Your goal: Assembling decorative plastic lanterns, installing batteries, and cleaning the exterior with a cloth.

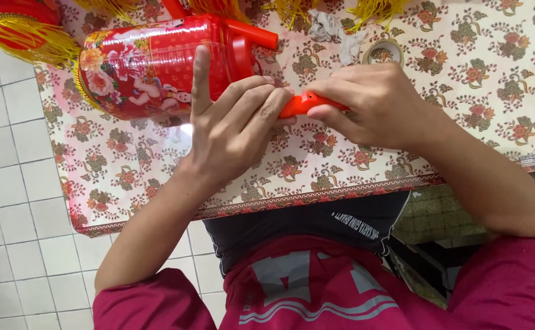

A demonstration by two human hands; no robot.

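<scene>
Over the edge of the table (463, 79), covered in a pinkish floral cloth, both hands meet around a small orange plastic piece (299, 104). From where I'm watching, the right hand (374, 107) is closed on it, thumb underneath and fingers curled over the top, so only the rounded left end of the piece pokes out. The left hand (234, 125) is partly closed too: its three lower fingers bend in and press against that exposed end, while the index finger sticks straight up and lies along the side of a red lantern (151, 64). That lantern is lying on its side on the cloth, shiny wrap on it, printed with flowers and little figures, and a red plastic end cap with a stubby peg points toward the hands. So the orange piece sits just beside the lantern's capped end, close to it but I can't tell if they actually touch. Yellow tassels (26, 40) hang off another red lantern at the top left corner, and more yellow fringe runs along the top edge. Near the right hand, further back on the table, there's a roll of tape (382, 52) lying flat and a crumpled bit of grey paper (334, 30) next to it. White floor tiles (11, 201) show on the left side, and the bottom of the shot is the person's red shirt (316, 287) with a light graphic on it.
</scene>
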